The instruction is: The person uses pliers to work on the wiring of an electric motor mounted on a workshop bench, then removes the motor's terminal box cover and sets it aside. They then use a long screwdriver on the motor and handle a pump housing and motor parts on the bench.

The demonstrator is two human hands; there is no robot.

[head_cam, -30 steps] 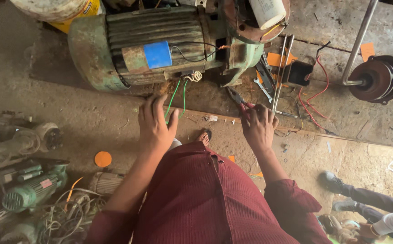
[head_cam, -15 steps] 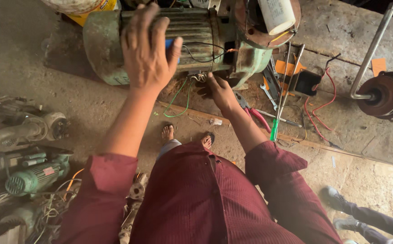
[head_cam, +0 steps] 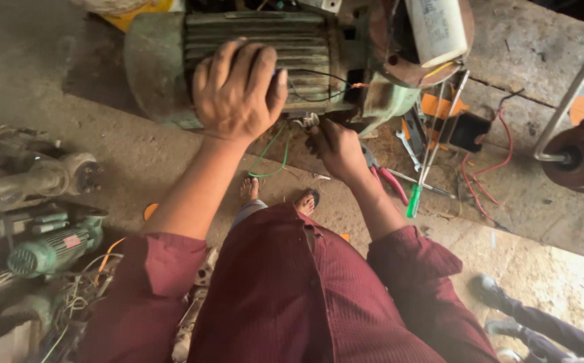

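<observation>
The green electric motor (head_cam: 265,67) lies on its side on the concrete floor (head_cam: 70,81), long axis running left to right, its open end pointing right toward the white capacitor (head_cam: 436,27). Since a second ago the left hand (head_cam: 238,94) has risen off the floor and now rests flat on the ribbed casing, fingers spread, steadying it. The right hand (head_cam: 336,148) has moved in under the housing, fingers pinched at the wire ends (head_cam: 305,122); pliers (head_cam: 383,176) lie just beside it.
</observation>
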